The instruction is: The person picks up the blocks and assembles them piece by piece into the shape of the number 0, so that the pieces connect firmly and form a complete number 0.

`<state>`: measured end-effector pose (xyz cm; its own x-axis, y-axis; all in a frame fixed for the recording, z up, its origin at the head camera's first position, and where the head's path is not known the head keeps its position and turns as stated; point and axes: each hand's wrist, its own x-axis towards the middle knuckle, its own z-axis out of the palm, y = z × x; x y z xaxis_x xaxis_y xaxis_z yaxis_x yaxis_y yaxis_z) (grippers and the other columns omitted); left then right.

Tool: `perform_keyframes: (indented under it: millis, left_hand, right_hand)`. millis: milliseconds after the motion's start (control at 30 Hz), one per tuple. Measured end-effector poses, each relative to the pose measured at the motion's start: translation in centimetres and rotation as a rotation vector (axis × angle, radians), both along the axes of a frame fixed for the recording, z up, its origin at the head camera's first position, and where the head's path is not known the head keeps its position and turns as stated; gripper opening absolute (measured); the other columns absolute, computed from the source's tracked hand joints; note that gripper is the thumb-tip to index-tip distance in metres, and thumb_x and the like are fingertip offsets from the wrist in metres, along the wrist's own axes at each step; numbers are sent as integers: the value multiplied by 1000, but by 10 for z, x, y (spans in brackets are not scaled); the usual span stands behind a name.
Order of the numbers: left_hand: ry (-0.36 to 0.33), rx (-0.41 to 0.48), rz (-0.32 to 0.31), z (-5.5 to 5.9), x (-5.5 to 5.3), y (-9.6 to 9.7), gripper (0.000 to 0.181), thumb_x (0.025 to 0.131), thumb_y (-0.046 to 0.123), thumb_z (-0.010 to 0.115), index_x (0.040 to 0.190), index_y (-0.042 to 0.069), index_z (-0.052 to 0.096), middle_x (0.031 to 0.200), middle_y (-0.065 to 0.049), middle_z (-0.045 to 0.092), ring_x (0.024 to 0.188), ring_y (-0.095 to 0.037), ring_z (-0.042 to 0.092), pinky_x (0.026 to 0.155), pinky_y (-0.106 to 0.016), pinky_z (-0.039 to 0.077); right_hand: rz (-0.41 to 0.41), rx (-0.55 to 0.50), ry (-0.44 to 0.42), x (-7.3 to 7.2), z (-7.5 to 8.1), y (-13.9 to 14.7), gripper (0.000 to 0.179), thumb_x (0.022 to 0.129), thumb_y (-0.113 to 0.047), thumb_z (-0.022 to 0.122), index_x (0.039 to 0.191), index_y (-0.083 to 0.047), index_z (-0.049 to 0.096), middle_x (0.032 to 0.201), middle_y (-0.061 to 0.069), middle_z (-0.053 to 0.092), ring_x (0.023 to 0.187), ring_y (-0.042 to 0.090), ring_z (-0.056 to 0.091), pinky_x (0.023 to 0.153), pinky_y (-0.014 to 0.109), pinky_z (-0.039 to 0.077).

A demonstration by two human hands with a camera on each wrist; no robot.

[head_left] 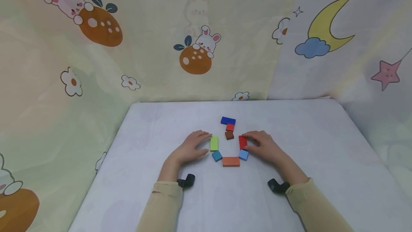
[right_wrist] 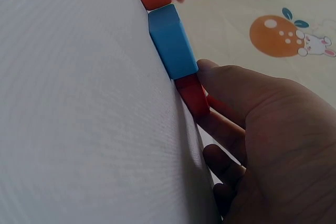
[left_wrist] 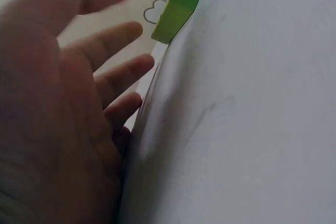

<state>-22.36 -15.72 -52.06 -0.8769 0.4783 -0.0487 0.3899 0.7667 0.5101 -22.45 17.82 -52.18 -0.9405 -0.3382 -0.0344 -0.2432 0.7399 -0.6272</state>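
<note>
My right hand [head_left: 265, 148] grips an upper-right red block [head_left: 243, 142] of the layout, thumb at its near end and index finger at its far end. The right wrist view shows this red block [right_wrist: 193, 95] butting against a light blue block [right_wrist: 173, 43]. Over on the left, my left hand [head_left: 192, 148] lies beside a lime green block [head_left: 214, 143], its fingers loosely extended. In the left wrist view a space shows between those fingertips and the green block [left_wrist: 176, 17]. A teal block [head_left: 217, 156] sits at the green block's near end.
An orange block [head_left: 231, 162] lies between the teal and light blue ones. Farther back, a brown block [head_left: 229, 135], a small red block [head_left: 230, 127] and a dark blue block [head_left: 228, 120] form a line. A white cloth [head_left: 128, 207] covers the table; a printed curtain [head_left: 154, 53] hangs behind.
</note>
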Motion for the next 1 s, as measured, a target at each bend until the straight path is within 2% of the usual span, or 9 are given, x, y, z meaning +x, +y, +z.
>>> perform_keyframes:
  millis: [133, 300, 500, 633, 1000]
  left_hand:
    - [9, 20, 22, -3, 5, 1, 57, 95, 49, 57, 148, 32, 44, 153, 3, 43, 149, -25, 28, 122, -50, 24]
    - [79, -28, 52, -9, 13, 9, 64, 91, 65, 53, 148, 37, 43, 151, 7, 44, 149, -22, 27, 123, -47, 21]
    - [150, -73, 48, -10, 20, 14, 67, 90, 67, 54, 148, 35, 44, 151, 4, 45, 149, -25, 29, 123, -48, 21]
    - [183, -96, 40, -11, 21, 14, 68, 88, 66, 58, 147, 34, 45, 150, 3, 46, 148, -25, 30, 122, -48, 23]
    - [189, -122, 29, -12, 19, 14, 70, 88, 68, 57, 148, 34, 44, 150, 3, 45, 148, -25, 30, 123, -46, 21]
  right_hand:
    - [9, -2, 4, 1, 0, 0, 51, 89, -34, 72, 137, -30, 56, 140, 1, 56, 132, 29, 44, 107, 61, 38]
    - [6, 2, 13, 1, 1, 1, 51, 89, -34, 72, 137, -30, 57, 140, 1, 57, 132, 29, 44, 107, 61, 38]
    - [10, -15, 2, 1, 2, 1, 51, 89, -33, 73, 137, -29, 57, 140, 1, 57, 132, 29, 44, 107, 61, 38]
    - [15, -12, 3, 1, 2, 0, 52, 89, -33, 73, 138, -28, 57, 141, 2, 56, 133, 29, 44, 108, 62, 37]
    - [11, -5, 4, 1, 2, 1, 52, 89, -33, 72, 138, -30, 56, 141, 2, 56, 133, 29, 43, 107, 62, 37]
